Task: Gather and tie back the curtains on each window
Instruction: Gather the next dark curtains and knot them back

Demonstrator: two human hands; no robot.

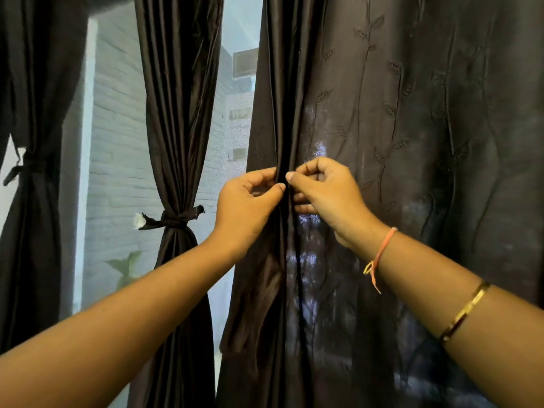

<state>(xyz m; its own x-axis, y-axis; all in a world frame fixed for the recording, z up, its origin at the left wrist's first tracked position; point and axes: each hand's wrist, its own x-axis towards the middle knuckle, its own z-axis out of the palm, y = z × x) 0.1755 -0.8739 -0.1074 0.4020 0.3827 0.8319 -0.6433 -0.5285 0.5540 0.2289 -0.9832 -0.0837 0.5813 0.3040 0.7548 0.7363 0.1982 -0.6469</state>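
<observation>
Embroidered curtain [412, 113] showing dark brown, tone-on-tone leaf-and-stem stitching climbing across it, pale bluish light glinting through weave in patches. Middle curtain [179, 113] reading plain dark brown, satin sheen running down pleats. Tie [173, 220] matching in same dark brown, white tuft [137, 220] showing at its end. Left curtain [29, 83] sitting near-black. Brick wall [117, 142] showing pale grey-white, brick courses lining it. Leaf [126, 266] showing washed-out green. Thread bracelet [382, 251] showing salmon-orange with yellow knot; bangle [465, 310] gleaming gold.
</observation>
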